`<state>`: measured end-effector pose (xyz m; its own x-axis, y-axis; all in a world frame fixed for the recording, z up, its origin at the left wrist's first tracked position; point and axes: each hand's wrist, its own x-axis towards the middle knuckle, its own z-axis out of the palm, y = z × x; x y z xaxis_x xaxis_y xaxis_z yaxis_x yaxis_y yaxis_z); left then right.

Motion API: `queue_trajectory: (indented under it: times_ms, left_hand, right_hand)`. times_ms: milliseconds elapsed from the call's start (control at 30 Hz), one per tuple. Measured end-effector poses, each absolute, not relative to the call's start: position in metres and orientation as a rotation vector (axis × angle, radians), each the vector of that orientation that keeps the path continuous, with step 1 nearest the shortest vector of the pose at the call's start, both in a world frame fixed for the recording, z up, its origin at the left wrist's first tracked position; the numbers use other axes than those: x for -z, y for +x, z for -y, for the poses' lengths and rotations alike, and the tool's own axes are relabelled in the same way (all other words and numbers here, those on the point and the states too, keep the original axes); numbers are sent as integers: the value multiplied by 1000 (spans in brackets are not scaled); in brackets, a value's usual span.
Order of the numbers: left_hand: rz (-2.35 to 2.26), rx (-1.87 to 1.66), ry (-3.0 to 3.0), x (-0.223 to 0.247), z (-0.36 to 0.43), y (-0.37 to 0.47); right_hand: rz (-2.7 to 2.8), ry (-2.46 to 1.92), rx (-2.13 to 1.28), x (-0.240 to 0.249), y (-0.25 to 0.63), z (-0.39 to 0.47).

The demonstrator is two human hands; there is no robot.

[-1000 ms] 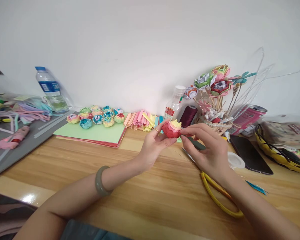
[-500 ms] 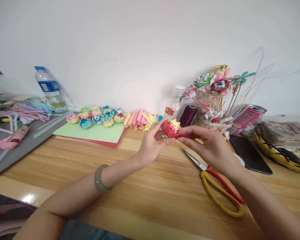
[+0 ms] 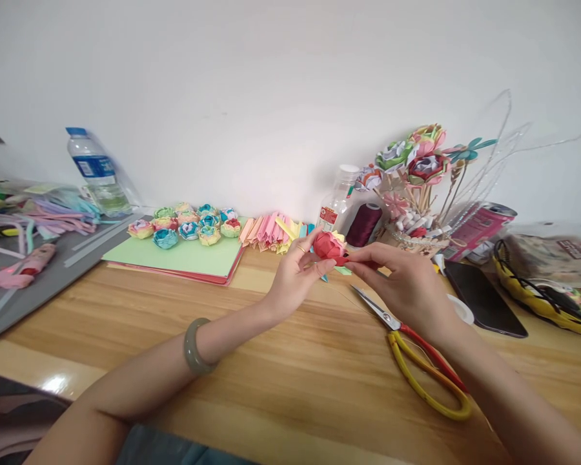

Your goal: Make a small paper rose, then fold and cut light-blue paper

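Note:
A red, pink and yellow paper flower (image 3: 330,245) is held above the table between both hands. My left hand (image 3: 296,271), with a ring on a finger and a bangle on the wrist, is closed around its left side and underside. My right hand (image 3: 399,281) pinches the flower's lower right edge between thumb and fingertips. Below the right hand lie scissors (image 3: 407,345) with red and yellow handles, blades slightly apart. Pleated paper strips (image 3: 271,232) in pink, orange and yellow sit behind the left hand.
Finished-looking paper flowers (image 3: 188,231) rest on green paper (image 3: 188,261) to the left. A water bottle (image 3: 97,171), grey mat (image 3: 68,278) and pastel strips are farther left. A glass bottle (image 3: 341,194), maroon thread spool (image 3: 364,225), flower basket (image 3: 416,242) and phone (image 3: 484,298) stand or lie right.
My right hand has shifted slightly, its thumb and fingertips now closer together at the flower's edge. The flower has turned a little in my left hand, showing more pink.

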<state>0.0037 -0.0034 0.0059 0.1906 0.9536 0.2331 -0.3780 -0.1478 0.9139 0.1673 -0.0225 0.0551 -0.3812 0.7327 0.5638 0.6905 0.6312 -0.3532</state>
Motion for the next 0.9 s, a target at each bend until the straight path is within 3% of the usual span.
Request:
queue_trajectory:
  times_ms: [300,533,900]
  left_hand:
    - [-601,-1303,1197,-4,5,4]
    - [-598,-1312,1128,-3,4,5]
    - [-382,-1191,840,-7,8,4]
  right_hand:
    - [2054,-1214,-488,-57,170,20]
    - [1990,-1243,-532,-52,167,20]
    - [1969,-1075,-35,-48,158,28]
